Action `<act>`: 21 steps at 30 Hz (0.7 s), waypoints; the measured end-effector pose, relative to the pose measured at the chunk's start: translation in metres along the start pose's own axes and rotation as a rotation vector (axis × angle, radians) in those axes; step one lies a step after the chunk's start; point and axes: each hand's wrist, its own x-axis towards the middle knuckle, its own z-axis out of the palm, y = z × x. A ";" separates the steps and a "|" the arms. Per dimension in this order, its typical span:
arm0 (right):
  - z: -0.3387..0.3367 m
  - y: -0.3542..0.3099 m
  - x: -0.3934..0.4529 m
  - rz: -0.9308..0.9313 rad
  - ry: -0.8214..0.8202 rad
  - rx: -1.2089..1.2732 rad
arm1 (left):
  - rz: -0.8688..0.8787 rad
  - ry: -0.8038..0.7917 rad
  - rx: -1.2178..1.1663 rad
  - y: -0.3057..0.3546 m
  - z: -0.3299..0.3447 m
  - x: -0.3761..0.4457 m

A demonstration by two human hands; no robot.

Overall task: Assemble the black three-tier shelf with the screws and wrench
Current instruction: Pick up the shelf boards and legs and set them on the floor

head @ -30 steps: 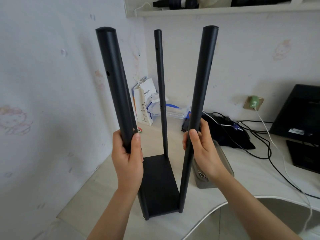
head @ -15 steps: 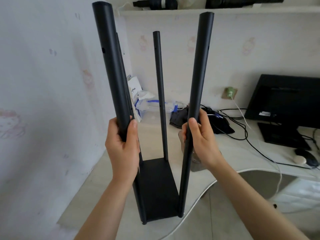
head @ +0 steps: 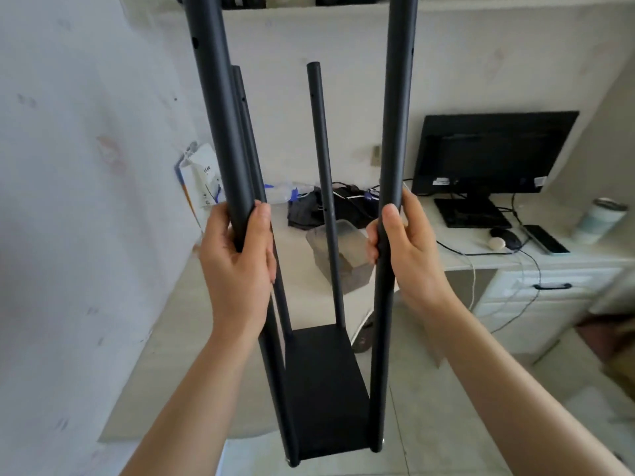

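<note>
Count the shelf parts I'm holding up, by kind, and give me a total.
Black poles: 4
Black shelf panels: 1
Total: 5

We hold the shelf frame (head: pixel 324 396) upright, left hand (head: pixel 237 266) on its near left post (head: pixel 220 132), right hand (head: pixel 409 255) on the near right post (head: pixel 395 132). Behind it stands the desk (head: pixel 457 259), with a monitor (head: pixel 488 156) on its right part.

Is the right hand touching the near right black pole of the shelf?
Touching. The head view shows the right hand with its thumb and fingers wrapped around the near right pole, no gap visible between them.
</note>
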 end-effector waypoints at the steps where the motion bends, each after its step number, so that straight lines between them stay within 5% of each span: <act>1: -0.010 -0.004 -0.005 -0.003 0.012 0.001 | -0.011 -0.021 -0.022 0.003 0.008 -0.005; 21: -0.336 -0.078 -0.189 0.128 0.451 -0.242 | -0.203 -0.403 -0.222 0.012 0.286 -0.223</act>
